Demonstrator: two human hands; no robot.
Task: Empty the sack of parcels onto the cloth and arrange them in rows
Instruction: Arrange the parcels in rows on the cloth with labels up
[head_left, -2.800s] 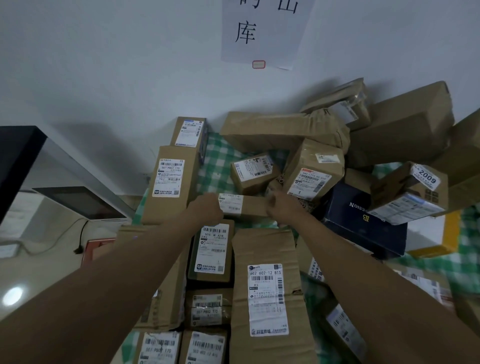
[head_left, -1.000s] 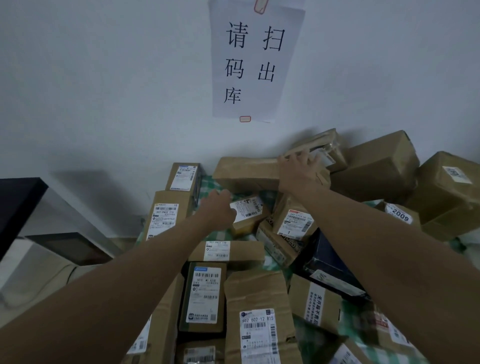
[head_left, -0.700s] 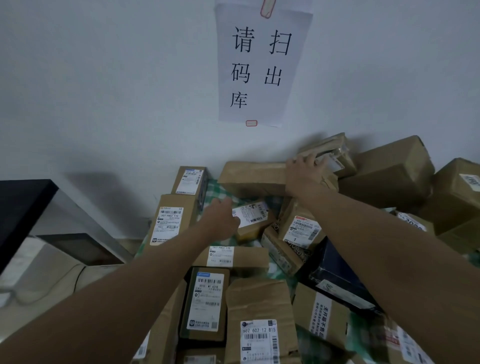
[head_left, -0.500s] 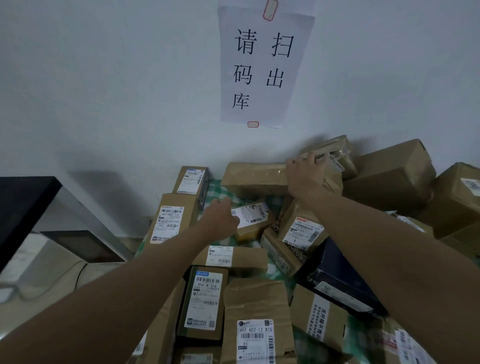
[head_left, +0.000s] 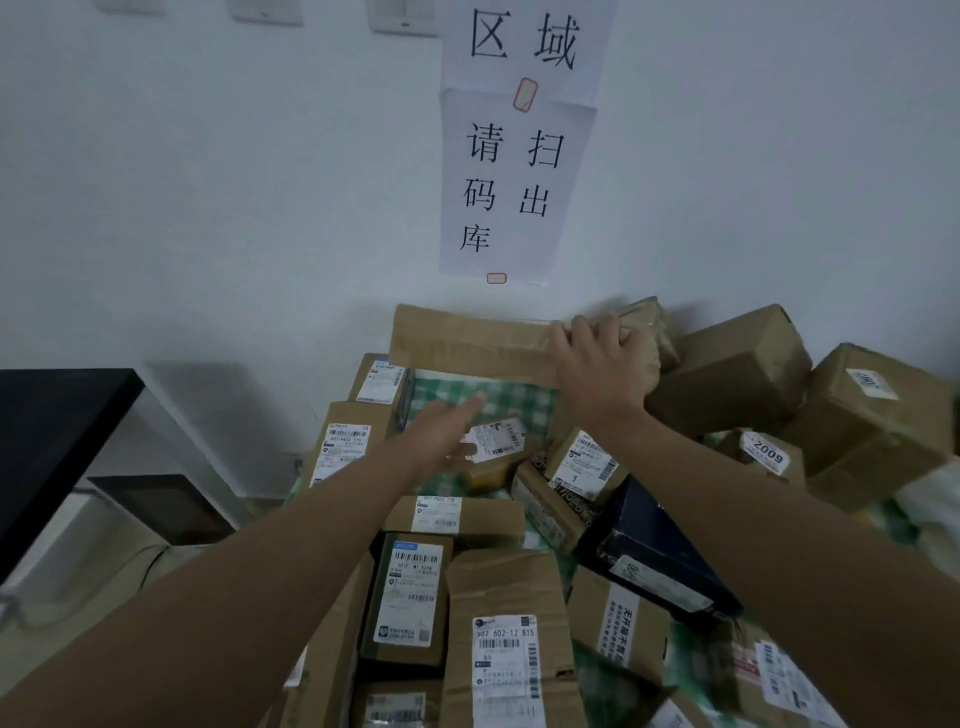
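Brown cardboard parcels lie on a green checked cloth (head_left: 498, 400) against a white wall. My right hand (head_left: 597, 364) grips the right end of a long brown parcel (head_left: 467, 343), which stands on edge against the wall. My left hand (head_left: 447, 431) hovers with straight fingers beside a small labelled box (head_left: 496, 447), its thumb close to the box. Labelled parcels sit in rows at the left and front: a tall box (head_left: 348, 452), a flat box (head_left: 457, 514), a dark-edged box (head_left: 410, 597) and a crumpled box (head_left: 509, 649).
A loose pile of bigger boxes (head_left: 727, 374) fills the right side, with a box marked 2009 (head_left: 769, 457) and a dark blue box (head_left: 649, 540). A black tabletop (head_left: 52, 415) stands at the left. Paper signs (head_left: 514, 182) hang on the wall.
My right hand has raised the long parcel up against the wall, baring checked cloth below it. My left hand has opened and stretched forward past the small labelled box. The view has tilted upward.
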